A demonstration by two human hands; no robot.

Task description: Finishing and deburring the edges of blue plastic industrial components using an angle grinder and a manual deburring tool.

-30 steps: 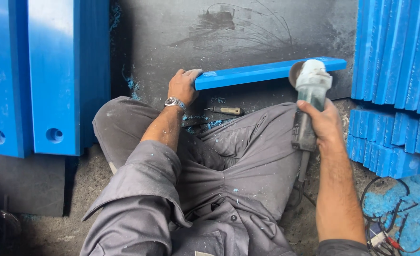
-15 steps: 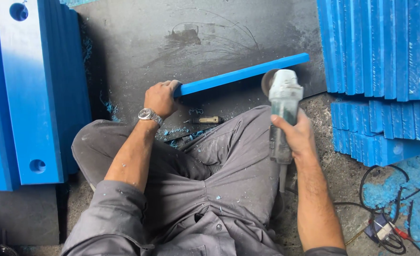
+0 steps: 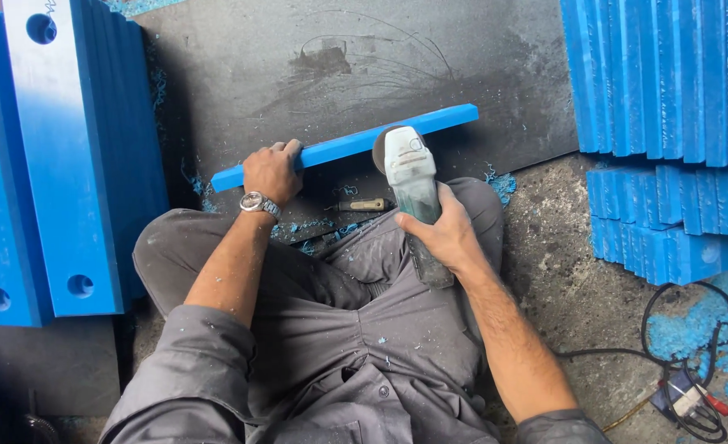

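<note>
A long blue plastic bar [image 3: 355,141] lies edge-up on a dark grey floor plate [image 3: 364,74] in front of my crossed legs. My left hand [image 3: 271,171], with a wristwatch on the wrist, grips the bar near its left end. My right hand [image 3: 442,233] holds a pale angle grinder [image 3: 409,177] by its body, its disc touching the near side of the bar around the middle. A small wooden-handled tool [image 3: 364,205] lies on the floor between my knees.
Thick blue slabs with round holes [image 3: 60,164] lean at the left. Stacks of blue plastic boards [image 3: 668,123] stand at the right. Blue shavings are scattered about. Black cables and a plug strip [image 3: 684,386] lie at the lower right.
The view has shifted, so the bar, both hands and the grinder sit further left and lower in frame. The grinder has moved left along the bar, from its right end toward the middle.
</note>
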